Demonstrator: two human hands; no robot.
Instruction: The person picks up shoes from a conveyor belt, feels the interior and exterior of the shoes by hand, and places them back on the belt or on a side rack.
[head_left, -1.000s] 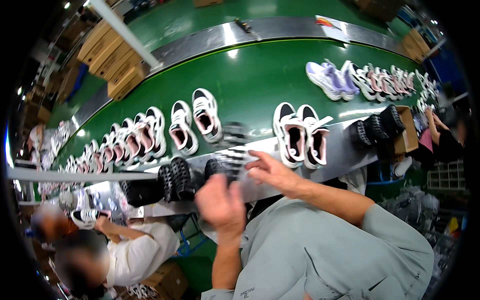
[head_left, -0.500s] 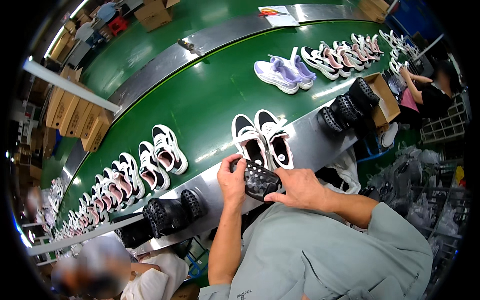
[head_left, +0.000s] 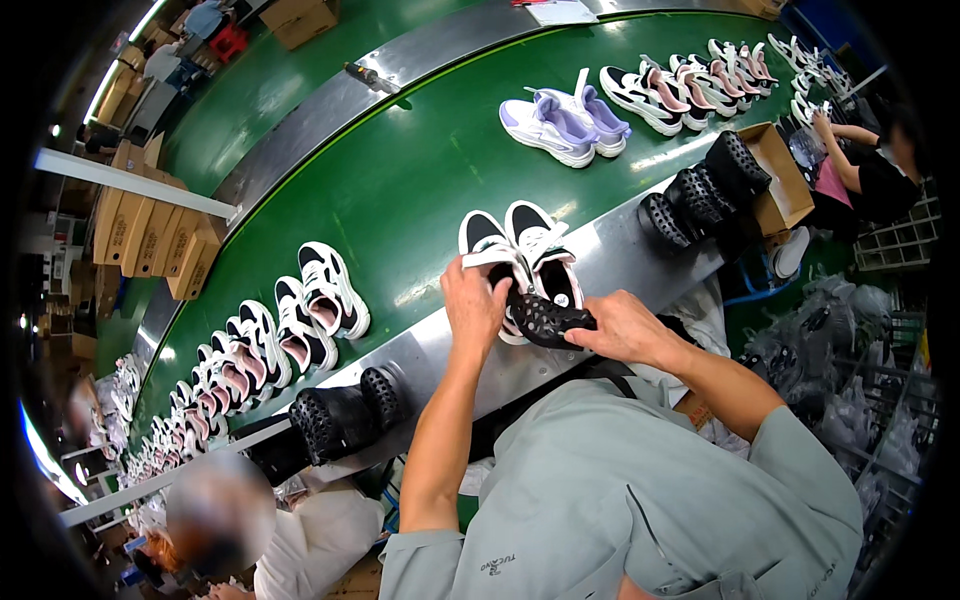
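A pair of white and black sneakers stands in front of me at the belt's near edge, toes pointing away. My right hand [head_left: 628,328] is closed on one end of a black perforated plastic shoe insert [head_left: 548,322]. Its other end reaches the opening of the left sneaker [head_left: 484,236]; how far it goes in is hidden. My left hand [head_left: 475,305] is closed on the left sneaker's collar and tongue, with the fingertips partly hidden. Beside it, the right sneaker [head_left: 540,240] shows a white label on its insole.
More black inserts [head_left: 705,195] lie nested on the metal ledge at right, by an open carton [head_left: 778,185]; another stack [head_left: 345,415] is at left. Sneakers line the green belt [head_left: 430,170] both ways, with a lilac pair [head_left: 560,125] ahead. Co-workers sit on either side.
The black insert has moved forward from in front of my body to the left sneaker's opening. My left hand has gone from the insert to that sneaker; my right hand still holds the insert.
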